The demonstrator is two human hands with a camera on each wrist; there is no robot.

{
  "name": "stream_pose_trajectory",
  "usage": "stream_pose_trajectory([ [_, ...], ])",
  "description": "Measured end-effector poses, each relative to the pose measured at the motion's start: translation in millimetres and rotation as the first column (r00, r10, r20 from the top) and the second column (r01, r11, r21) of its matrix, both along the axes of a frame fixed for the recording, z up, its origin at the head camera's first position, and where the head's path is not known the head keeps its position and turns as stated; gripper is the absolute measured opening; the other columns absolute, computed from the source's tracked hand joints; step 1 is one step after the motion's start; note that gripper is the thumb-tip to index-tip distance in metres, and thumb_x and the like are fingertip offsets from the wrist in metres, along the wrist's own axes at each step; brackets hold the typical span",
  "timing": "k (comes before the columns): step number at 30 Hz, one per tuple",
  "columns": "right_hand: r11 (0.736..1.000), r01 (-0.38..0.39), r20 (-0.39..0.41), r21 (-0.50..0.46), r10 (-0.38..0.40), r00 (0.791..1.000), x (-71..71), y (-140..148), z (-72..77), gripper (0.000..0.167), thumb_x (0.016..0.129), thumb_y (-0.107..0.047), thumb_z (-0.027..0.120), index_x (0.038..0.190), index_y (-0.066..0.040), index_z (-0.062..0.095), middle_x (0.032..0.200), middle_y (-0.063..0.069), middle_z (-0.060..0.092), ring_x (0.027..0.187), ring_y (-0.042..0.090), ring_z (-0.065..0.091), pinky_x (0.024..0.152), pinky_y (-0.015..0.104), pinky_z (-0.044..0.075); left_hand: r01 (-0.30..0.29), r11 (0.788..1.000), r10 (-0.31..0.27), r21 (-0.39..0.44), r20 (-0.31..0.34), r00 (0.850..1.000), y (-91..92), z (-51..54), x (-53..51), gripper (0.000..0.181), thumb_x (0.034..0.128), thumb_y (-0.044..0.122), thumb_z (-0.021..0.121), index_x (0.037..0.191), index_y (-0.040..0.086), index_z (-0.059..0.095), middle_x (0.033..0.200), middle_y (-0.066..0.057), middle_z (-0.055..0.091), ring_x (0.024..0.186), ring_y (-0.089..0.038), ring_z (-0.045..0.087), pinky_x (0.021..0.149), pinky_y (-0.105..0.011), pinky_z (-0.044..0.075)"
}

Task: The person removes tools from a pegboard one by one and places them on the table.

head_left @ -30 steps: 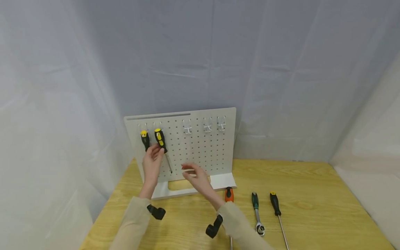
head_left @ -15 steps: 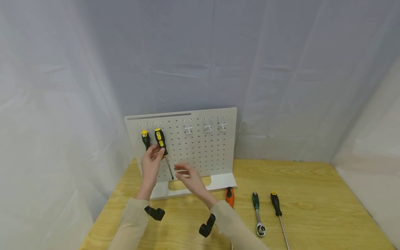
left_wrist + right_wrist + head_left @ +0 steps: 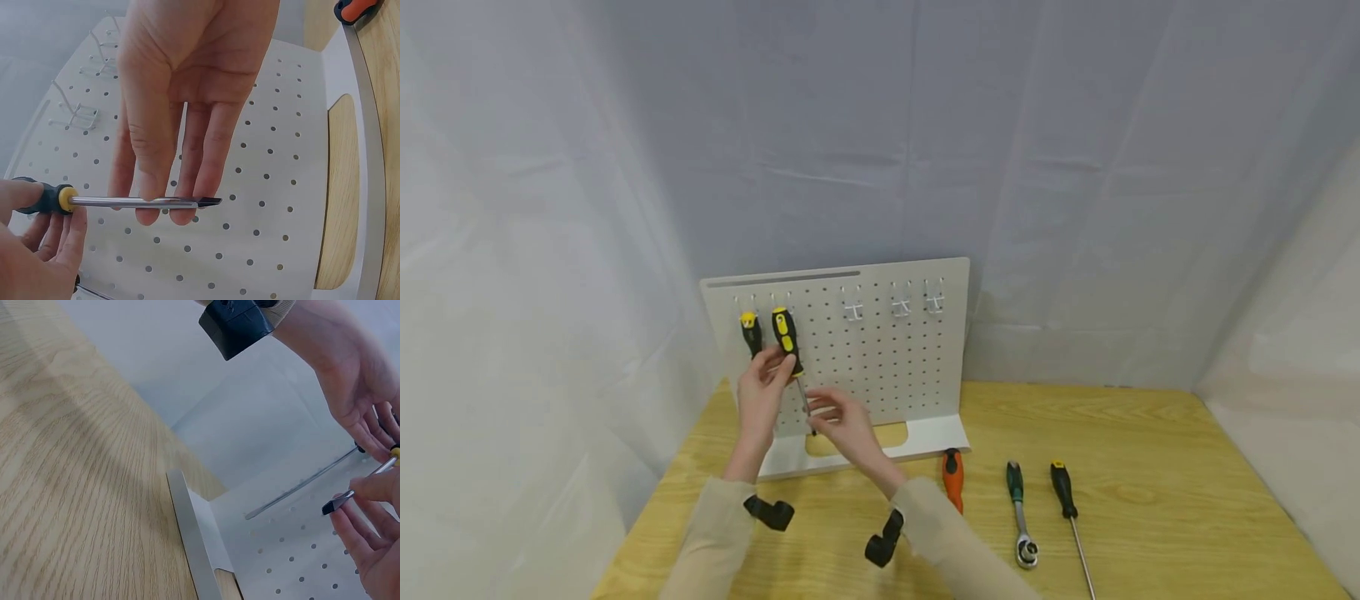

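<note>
My left hand [image 3: 762, 393] grips the black and yellow handle of a flathead screwdriver [image 3: 786, 332] near its lower end. The screwdriver is upright, slightly tilted, in front of the white pegboard [image 3: 880, 358], its handle top by a hook. Its shaft [image 3: 112, 201] and dark tip [image 3: 209, 202] show in the left wrist view. My right hand [image 3: 848, 429] pinches the shaft near that tip with thumb and fingers. Left of it, a second black and yellow screwdriver [image 3: 751, 333] hangs on the pegboard, its lower part hidden behind my left hand.
Wire hooks [image 3: 853, 305] sit along the pegboard's upper right. On the wooden table [image 3: 1150, 500] lie an orange-handled tool [image 3: 952, 478], partly under my right sleeve, a ratchet wrench [image 3: 1019, 512] and a black screwdriver [image 3: 1063, 490]. White sheets [image 3: 1075, 208] surround the table.
The held screwdriver has shifted slightly downward and stands a little straighter. My right hand has moved left from open space to its shaft. The left hand keeps its grip.
</note>
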State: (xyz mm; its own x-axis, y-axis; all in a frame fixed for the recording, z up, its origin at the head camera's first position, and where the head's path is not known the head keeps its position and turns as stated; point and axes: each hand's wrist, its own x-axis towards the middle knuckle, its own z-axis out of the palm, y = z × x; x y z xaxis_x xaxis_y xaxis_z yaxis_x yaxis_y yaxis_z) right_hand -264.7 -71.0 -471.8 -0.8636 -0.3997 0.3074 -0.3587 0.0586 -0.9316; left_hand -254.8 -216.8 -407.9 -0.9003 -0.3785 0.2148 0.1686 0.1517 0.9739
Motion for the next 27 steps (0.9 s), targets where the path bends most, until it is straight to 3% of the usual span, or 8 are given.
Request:
stream_pose_trajectory([
  [12, 0.999, 0.035, 0.002, 0.005, -0.035, 0.999, 0.7, -3, 3.3, 0.037, 0.092, -0.001, 0.073, 0.128, -0.011, 0.068, 0.110, 0.011, 0.073, 0.089, 0.017, 0.070, 0.071, 0.023, 0.059, 0.049, 0.999, -0.049, -0.005, -0.006, 0.999, -3.1, 10.2, 3.6, 0.052, 0.1034, 0.027, 0.060, 0.145, -0.001, 0.048, 0.143, -0.020, 0.055, 0.127, -0.031, 0.056, 0.088, -0.014, 0.053],
  [27, 0.999, 0.045, 0.004, 0.013, -0.045, 0.999, 8.5, -1, 6.3, 0.038, 0.090, 0.000, 0.073, 0.126, -0.010, 0.068, 0.108, 0.005, 0.073, 0.089, 0.009, 0.068, 0.077, 0.021, 0.059, 0.055, 0.998, -0.055, 0.008, -0.025, 0.998, -2.3, 11.4, 8.2, 0.050, 0.1039, 0.023, 0.060, 0.144, -0.003, 0.047, 0.141, -0.022, 0.055, 0.124, -0.030, 0.057, 0.083, -0.010, 0.053],
])
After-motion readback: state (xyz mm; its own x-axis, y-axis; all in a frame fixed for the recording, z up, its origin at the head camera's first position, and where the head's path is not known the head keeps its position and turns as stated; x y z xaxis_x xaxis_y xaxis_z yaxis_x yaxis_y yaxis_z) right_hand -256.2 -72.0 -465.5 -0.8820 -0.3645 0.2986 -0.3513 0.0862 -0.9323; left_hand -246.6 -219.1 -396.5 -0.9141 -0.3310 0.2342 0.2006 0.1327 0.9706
